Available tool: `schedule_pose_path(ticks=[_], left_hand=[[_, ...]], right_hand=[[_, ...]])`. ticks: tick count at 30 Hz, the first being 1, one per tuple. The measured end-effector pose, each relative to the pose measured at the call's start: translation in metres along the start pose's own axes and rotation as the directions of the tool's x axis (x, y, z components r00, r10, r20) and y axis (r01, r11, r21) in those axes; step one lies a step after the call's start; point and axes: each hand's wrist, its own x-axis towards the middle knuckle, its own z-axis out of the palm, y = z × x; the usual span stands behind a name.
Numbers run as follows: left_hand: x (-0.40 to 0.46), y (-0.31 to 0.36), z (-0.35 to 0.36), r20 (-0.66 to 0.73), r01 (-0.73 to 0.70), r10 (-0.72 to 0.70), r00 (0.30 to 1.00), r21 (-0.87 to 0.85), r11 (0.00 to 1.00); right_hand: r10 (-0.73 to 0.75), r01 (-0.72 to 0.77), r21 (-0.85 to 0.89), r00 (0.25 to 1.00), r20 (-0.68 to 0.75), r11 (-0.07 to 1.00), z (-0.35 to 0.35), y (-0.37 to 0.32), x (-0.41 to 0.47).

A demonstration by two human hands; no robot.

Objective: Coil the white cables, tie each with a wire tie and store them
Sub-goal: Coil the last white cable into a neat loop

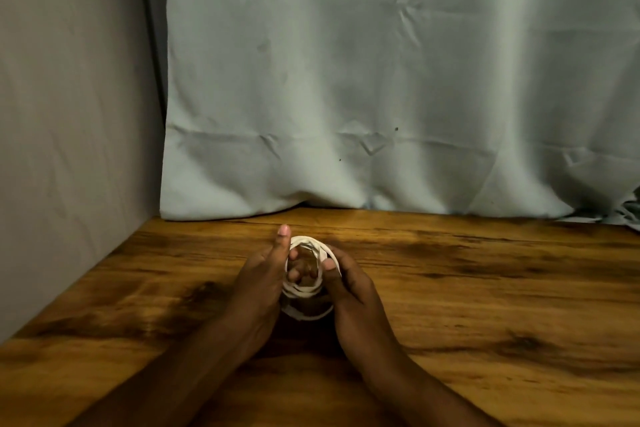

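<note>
Fingers of both hands curled round white cable coil, mid-coiling.
Left hand, right hand grip opposite sides; next needs a wire tie, none visible.

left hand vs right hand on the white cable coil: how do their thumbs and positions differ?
The left hand is on the left side of the white cable coil, the right hand on its right side. The left hand's thumb sticks up straight past the coil's far rim; the right hand's thumb bends down and presses on the loops. Fingertips showing inside the ring seem to be the left hand's; the right hand's fingers are hidden. Both hold the coil above the wooden table.
</note>
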Motion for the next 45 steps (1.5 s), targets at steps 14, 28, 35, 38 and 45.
schedule_pose_path(ticks=[14, 28, 35, 38, 45], left_hand=[[-0.002, -0.011, -0.005, 0.185, -0.101, 0.053, 0.981, 0.260, 0.960], [-0.005, -0.007, -0.013, 0.370, -0.406, 0.241, 0.897, 0.477, 0.779], [-0.009, -0.003, -0.015, 0.450, -0.340, 0.110, 0.886, 0.471, 0.814], [-0.007, -0.003, -0.017, 0.401, -0.382, 0.178, 0.899, 0.517, 0.766], [0.008, -0.011, -0.021, 0.197, -0.381, 0.333, 0.922, 0.616, 0.689]], right_hand=[[-0.037, 0.039, 0.019, 0.995, -0.092, 0.999, 0.003, -0.004, -0.001], [-0.052, 0.053, 0.032, 0.997, -0.052, 0.998, -0.008, -0.012, -0.001], [-0.008, 0.008, 0.055, 1.000, -0.004, 0.998, -0.005, -0.010, -0.001], [0.079, -0.078, 0.183, 0.997, 0.001, 0.980, -0.004, -0.011, 0.000], [0.209, -0.233, 0.168, 0.966, 0.151, 0.958, -0.009, -0.022, -0.002]])
